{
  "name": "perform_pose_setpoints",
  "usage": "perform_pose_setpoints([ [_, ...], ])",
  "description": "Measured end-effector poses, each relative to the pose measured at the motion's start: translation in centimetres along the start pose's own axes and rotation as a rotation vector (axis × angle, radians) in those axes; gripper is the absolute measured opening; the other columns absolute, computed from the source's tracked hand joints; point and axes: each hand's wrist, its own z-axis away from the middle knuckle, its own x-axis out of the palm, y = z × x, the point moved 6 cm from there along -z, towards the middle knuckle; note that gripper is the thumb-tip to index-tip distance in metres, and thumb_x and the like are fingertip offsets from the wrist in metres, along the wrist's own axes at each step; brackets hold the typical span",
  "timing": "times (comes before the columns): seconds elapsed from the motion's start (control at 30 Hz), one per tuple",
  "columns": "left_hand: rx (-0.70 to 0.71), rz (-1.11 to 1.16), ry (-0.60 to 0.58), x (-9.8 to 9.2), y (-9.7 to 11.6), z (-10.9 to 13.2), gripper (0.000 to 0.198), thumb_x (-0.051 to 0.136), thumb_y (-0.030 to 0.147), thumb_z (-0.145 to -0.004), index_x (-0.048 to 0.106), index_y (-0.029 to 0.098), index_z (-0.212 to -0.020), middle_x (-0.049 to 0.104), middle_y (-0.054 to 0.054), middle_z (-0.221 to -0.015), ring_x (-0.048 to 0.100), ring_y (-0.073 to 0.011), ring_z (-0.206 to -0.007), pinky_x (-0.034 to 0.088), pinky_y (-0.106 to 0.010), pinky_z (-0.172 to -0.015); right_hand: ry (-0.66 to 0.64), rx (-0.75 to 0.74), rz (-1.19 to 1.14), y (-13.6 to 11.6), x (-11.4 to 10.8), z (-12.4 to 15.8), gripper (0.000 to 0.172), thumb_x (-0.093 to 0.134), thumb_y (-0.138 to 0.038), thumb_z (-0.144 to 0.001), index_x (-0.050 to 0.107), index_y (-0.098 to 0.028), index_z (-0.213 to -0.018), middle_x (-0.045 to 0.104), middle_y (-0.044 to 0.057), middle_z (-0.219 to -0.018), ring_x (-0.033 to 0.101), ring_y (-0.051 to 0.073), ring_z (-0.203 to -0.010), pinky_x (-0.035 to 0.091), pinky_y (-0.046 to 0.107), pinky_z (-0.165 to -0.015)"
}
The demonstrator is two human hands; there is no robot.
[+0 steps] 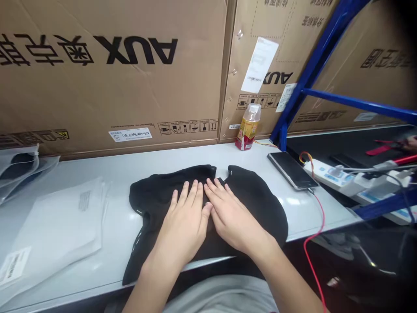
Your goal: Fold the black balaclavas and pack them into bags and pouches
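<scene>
In the head view, there they were: the left hand (185, 219) and right hand (231, 213) lay side by side, close together at the thumbs, fingers stretched, gripping nothing! Beneath them, black cloth (259, 195) spread across the table (176, 158) to its near edge; flat palms probably kept it steady there. Off to the left, a plastic bag (68, 217) sat well apart, seemingly leaving the cloth room. Over right, a phone (291, 169) lay plugged into a red cable (317, 234), presumably charging, while a bottle (249, 128) stood upright by the cartons (182, 95), beyond the cloth.
</scene>
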Motion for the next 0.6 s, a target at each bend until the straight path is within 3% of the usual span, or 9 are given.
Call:
perform_pose_setpoints([
  [0.23,0.075,-0.073,-0.011,-0.08,-0.29,0.9,0.054,0.034,0.034,-0.11,0.049,0.007,-0.155,0.049,-0.017,-0.161,0.042,-0.0369,-0.152,0.04,-0.065,-0.121,-0.014,-0.003,-0.061,0.21,-0.2,0.55,0.056,0.033,-0.022,-0.107,0.039,-0.011,-0.162,0.032,0.012,-0.169,0.027,0.027,-0.159,0.028,0.056,-0.13],
  [0.6,0.081,-0.087,0.058,0.45,-0.24,1.24,0.054,0.035,0.032,-0.11,0.046,0.007,-0.156,0.048,-0.016,-0.162,0.042,-0.0365,-0.152,0.042,-0.061,-0.12,-0.013,-0.014,-0.083,0.49,0.07,0.82,0.056,0.031,-0.027,-0.11,0.035,-0.012,-0.164,0.03,0.009,-0.171,0.024,0.025,-0.16,0.024,0.054,-0.131],
])
